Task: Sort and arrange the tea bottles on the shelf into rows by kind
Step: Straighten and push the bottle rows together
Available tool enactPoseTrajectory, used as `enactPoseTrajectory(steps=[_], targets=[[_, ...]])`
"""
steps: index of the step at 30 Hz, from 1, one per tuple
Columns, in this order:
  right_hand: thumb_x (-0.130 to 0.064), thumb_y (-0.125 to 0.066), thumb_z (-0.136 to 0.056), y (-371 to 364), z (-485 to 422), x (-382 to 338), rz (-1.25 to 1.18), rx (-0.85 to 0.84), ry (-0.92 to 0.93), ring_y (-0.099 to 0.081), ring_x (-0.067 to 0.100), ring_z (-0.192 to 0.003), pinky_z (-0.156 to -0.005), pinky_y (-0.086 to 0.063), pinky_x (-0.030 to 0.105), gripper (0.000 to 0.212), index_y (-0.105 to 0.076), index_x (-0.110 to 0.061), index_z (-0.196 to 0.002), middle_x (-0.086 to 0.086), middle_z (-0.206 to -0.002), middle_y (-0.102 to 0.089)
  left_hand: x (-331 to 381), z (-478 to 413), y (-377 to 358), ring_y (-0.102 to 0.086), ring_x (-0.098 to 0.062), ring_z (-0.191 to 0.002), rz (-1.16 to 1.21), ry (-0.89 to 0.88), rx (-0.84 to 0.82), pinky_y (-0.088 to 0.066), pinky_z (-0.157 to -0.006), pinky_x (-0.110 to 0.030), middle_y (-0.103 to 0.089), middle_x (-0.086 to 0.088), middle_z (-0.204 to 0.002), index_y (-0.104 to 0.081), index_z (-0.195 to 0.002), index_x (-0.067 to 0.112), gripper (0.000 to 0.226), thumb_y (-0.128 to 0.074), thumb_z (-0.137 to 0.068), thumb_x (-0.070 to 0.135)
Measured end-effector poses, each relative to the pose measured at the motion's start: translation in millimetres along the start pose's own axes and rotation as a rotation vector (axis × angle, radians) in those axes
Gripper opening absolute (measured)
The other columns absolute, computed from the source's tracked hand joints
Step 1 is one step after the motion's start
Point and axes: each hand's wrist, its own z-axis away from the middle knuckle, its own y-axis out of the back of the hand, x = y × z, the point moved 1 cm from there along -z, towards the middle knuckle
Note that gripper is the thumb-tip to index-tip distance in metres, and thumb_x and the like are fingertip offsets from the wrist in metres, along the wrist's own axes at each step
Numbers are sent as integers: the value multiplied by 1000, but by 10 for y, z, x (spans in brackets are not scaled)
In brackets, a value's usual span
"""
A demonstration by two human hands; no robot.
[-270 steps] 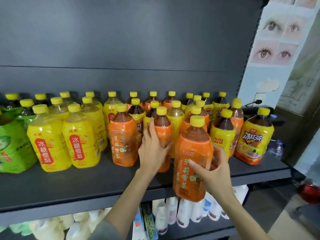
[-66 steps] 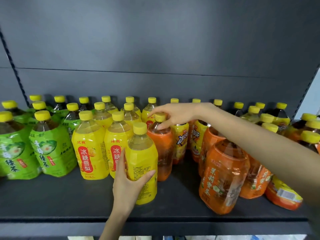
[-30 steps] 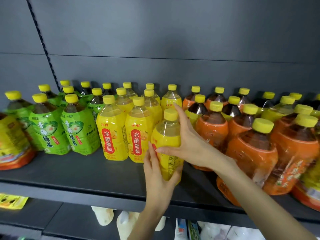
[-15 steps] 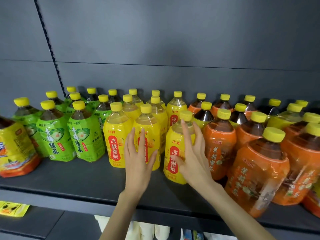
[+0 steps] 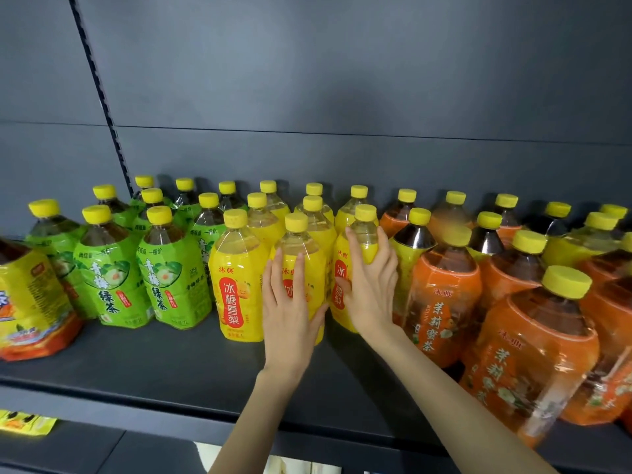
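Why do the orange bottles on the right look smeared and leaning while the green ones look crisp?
Head view: the wide-angle lens bends the edges, so the nearest orange bottle tilts; its label is smeared, likely motion blur. Same view: the green bottles show sharp print under soft, even light.

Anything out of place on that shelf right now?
Yes. A yellow-and-orange bottle stands alone at the far left, beside the green bottles, and a dark yellow-labelled bottle sits among the orange bottles.
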Motion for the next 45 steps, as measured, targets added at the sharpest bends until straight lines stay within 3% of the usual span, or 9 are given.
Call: enactPoseTrajectory(steps=[6, 11, 16, 20, 22, 25, 30, 37, 45], targets=[[-22, -75, -80, -93, -102, 136, -8, 10, 49, -21, 45, -137, -103, -37, 56, 86, -23, -31, -147, 20, -154, -13, 19, 32, -27, -18, -40, -138, 4, -5, 4, -33, -106, -48, -15, -21, -152, -22, -147, 10, 98, -81, -71, 28], [-20, -71, -84, -94, -247, 188, -6, -103, 36, -8, 43, -142, -108, -34, 53, 85, -18, -30, -150, 17, -157, 0, 15, 70, -17, -18, -41, -138, 16, -10, 2, -34, -105, -49, -14, -19, -152, -20, -147, 12, 95, -79, -74, 24], [0, -60, -89, 93, -237, 236, -102, -268, 22, 15, 34, -145, -113, -25, 46, 92, -3, -38, -150, 2, -155, 25, 18, 175, 35, -17, -41, -138, 37, -21, -37, -24, -106, -45, -15, -19, -152, -21, -147, 10, 93, -79, -74, 16], [-5, -53, -94, 393, -158, 189, -167, -425, 21, 14, 29, -145, -116, -18, 45, 81, -5, -34, -152, 2, -156, 26, 91, 251, 77, -17, -40, -139, 86, -18, -54, -22, -107, -43, -12, -17, -154, -18, -148, 8, 89, -74, -80, 16], [-13, -50, -97, 550, -15, 162, -132, -459, 77, 7, 25, -147, -115, -22, 41, 73, -6, -30, -152, 3, -158, 18, 134, 302, 99, -19, -38, -139, 115, -38, -67, -23, -108, -42, -12, -14, -154, -18, -149, 8, 85, -70, -82, 17], [-21, -46, -100, 789, 254, 204, -62, -405, 206, -21, 17, -143, -109, -33, 33, 56, -21, -25, -150, 1, -157, -20, 179, 391, 124, -21, -30, -138, 159, -83, -144, -25, -108, -41, -18, -9, -154, -19, -149, 12, 78, -65, -86, 20], [-19, -58, -93, 1279, 507, 392, 87, -168, 388, -60, 17, -111, -86, -52, 33, 32, -59, -18, -125, -1, -120, -64, 243, 269, 221, -54, -26, -115, 224, -78, -213, -50, -90, -40, -57, -5, -127, -49, -135, 13, 45, -49, -95, 35], [-32, -38, -96, 2104, 479, 789, 237, 76, 363, -53, 10, -109, -82, -44, 19, 37, -62, -15, -118, -2, -115, -63, 797, -333, 403, -53, -23, -114, 253, -188, -193, -49, -80, -35, -61, -3, -124, -51, -133, 15, 44, -45, -98, 40], [-34, -46, -98, 2549, 68, 1463, 314, 138, 236, -56, 22, -105, -74, -49, 34, 30, -62, -16, -116, -1, -116, -62, 1406, -844, 157, -33, -19, -135, 226, -309, -392, -39, -100, -35, -38, 1, -147, -27, -147, 26, 63, -42, -94, 54]])
